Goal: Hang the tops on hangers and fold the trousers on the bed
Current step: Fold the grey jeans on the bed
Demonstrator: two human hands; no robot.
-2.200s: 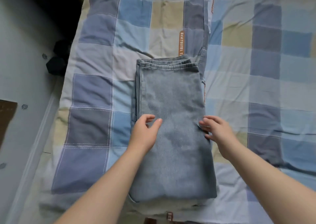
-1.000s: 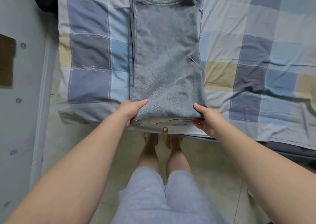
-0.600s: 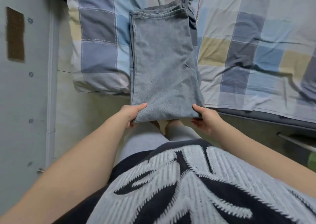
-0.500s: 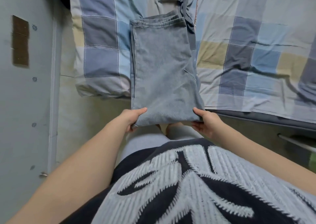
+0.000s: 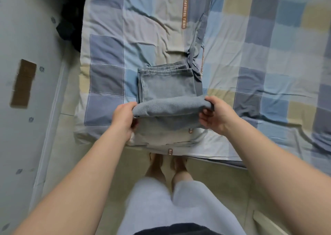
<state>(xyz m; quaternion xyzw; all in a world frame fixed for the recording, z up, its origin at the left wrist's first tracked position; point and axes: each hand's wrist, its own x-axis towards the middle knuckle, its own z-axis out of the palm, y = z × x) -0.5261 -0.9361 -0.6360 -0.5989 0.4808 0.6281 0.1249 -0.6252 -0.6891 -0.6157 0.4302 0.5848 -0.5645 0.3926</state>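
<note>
Our left hand (image 5: pixel 123 118) at nine o'clock and right hand (image 5: pixel 216 114) at three o'clock grip the doubled-over near end of the grey-blue trousers (image 5: pixel 168 86), which stretch toward twelve o'clock on the checked bed (image 5: pixel 268 55).

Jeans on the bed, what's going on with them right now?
A person stands at the edge of the bed, part-way through folding a pair of light blue jeans. The left hand grips one side of the near end and the right hand grips the other. The hands hold that end lifted and curled over toward the far end, which lies flat on the checked cover. The fold is not yet laid down.
</note>
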